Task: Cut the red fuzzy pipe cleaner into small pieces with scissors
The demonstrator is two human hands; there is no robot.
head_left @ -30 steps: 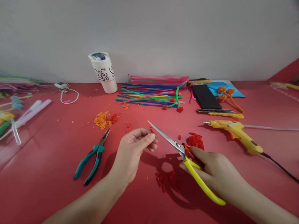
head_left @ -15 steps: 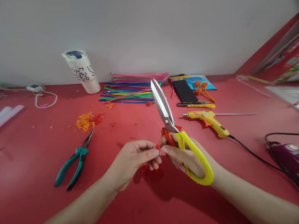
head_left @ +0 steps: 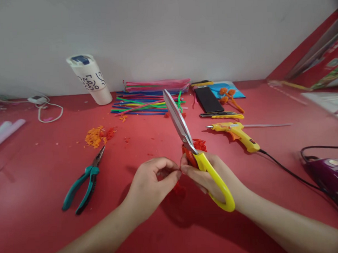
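Yellow-handled scissors (head_left: pixel 183 135) rest in my right hand (head_left: pixel 207 179), blades pointing up and away, the handle looped over my thumb side. A bundle of red pieces (head_left: pixel 199 144) is tucked in the same hand, behind the scissors. My left hand (head_left: pixel 154 179) is pinched, thumb against fingers, its tips meeting my right fingertips. Whatever lies in that pinch is hidden or too small to name. On the table below, partly covered by my hands, are more red bits (head_left: pixel 179 191).
Left are teal pliers (head_left: pixel 89 180) and an orange and red scrap pile (head_left: pixel 95 137). Behind lie coloured stems (head_left: pixel 145 105) and a white tumbler (head_left: pixel 91 79). To the right are a black phone (head_left: pixel 208 99), a box cutter (head_left: pixel 224 115), a yellow glue gun (head_left: pixel 236 134) and its cord.
The scissors have turned slightly, their tips swinging left. The small red piece that showed at my left fingertips is now out of sight, and my left fingers have curled closer together.
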